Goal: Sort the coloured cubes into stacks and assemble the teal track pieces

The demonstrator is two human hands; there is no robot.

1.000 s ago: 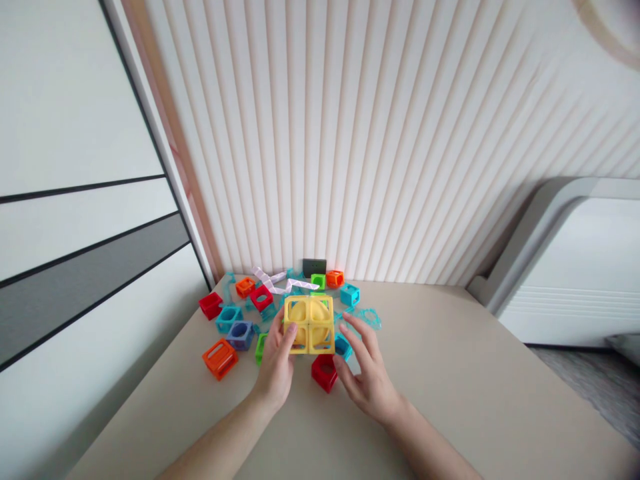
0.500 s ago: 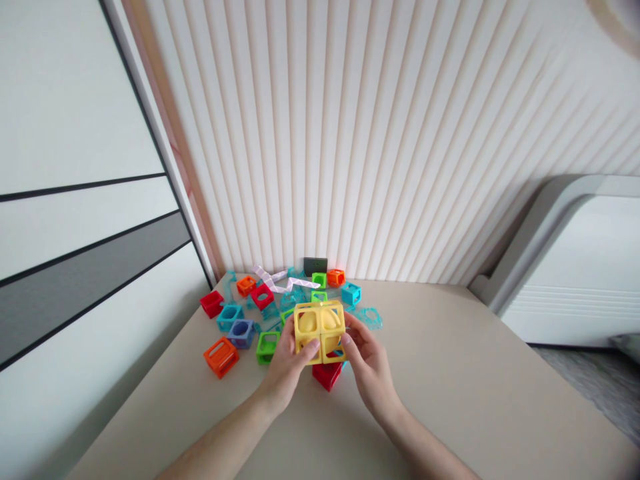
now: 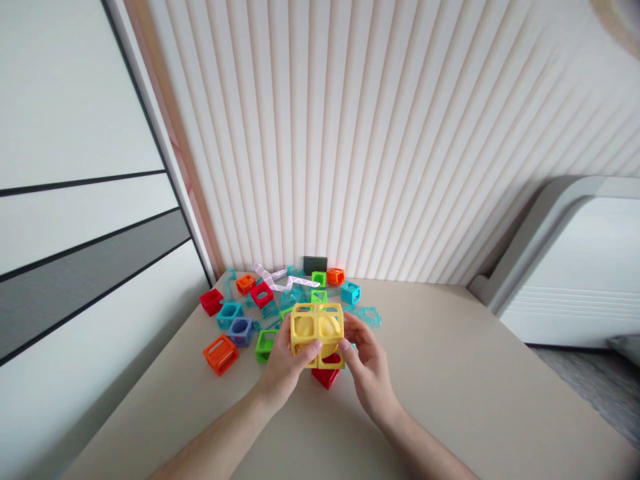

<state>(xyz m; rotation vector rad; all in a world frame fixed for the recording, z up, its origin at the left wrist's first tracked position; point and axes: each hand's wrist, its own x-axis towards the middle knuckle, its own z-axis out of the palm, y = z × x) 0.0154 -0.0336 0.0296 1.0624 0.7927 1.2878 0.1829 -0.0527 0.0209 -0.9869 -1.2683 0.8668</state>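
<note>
Table edge [image 3: 540, 373] runs well beyond left hand [image 3: 286, 359] and right hand [image 3: 367, 363] gripping yellow blocks [image 3: 317, 328].

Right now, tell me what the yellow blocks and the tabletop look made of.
Yellow blocks: probably hard plastic, smooth, satin, judging by uniform colour and rounded cut-outs. Tabletop: perhaps laminate or painted board, matte; evenly beige, without sharp reflections.

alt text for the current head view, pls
A person's left hand and right hand hold a yellow openwork block over a beige table. Red, orange, green, blue and purple blocks lie scattered on the table, with see-through blue pieces and a pale zigzag strip, before a ridged wall.
</note>
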